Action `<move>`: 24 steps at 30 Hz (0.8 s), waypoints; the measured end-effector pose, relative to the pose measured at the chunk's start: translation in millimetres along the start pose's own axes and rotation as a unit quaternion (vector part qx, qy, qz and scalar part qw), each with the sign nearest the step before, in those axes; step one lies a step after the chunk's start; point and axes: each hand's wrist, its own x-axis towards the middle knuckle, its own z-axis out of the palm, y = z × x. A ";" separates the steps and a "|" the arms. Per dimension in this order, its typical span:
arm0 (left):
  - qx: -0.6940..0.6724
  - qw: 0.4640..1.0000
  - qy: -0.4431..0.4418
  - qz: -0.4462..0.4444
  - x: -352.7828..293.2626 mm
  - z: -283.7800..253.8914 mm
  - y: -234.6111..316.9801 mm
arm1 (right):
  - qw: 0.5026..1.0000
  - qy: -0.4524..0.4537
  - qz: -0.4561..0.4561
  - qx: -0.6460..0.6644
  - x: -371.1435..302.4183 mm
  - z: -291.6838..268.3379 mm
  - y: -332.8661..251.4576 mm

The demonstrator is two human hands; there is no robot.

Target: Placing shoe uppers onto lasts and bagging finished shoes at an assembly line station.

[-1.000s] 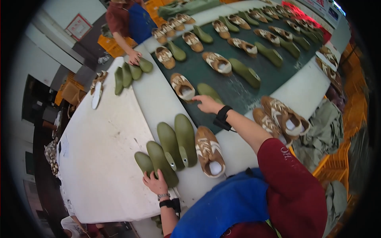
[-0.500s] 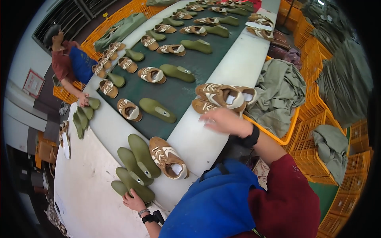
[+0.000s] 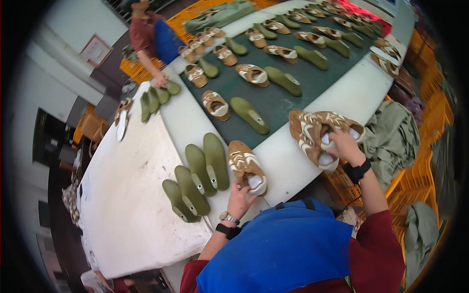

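Observation:
A brown sneaker (image 3: 243,157) with cream trim stands at the near edge of the conveyor end, toe pointing away. My left hand (image 3: 238,201) is at its heel, thumb and fingers closed about the collar. To its left several green shoe lasts (image 3: 195,168) lie in a slanting row. Further right, my right hand (image 3: 346,148) reaches into a cluster of brown sneakers (image 3: 308,129) on the white ledge. Its fingers are closed at the collar of the nearest one, partly hiding the opening.
The green conveyor belt (image 3: 229,128) carries rows of sneakers and lasts. A co-worker's hand (image 3: 160,79) touches more lasts (image 3: 154,100) at the far left. A white table (image 3: 132,195) adjoins. Orange crates (image 3: 344,188) with grey-green cloth (image 3: 391,136) stand at right.
My left hand has gone from the green lasts to the single sneaker's heel. My right hand has moved onto the clustered sneakers, and the nearest has shifted. The view has turned.

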 end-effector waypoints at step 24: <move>0.059 0.996 -0.035 -0.052 4.8 -6.8 37.0 | 0.989 0.009 -0.073 0.130 3.2 24.5 28.8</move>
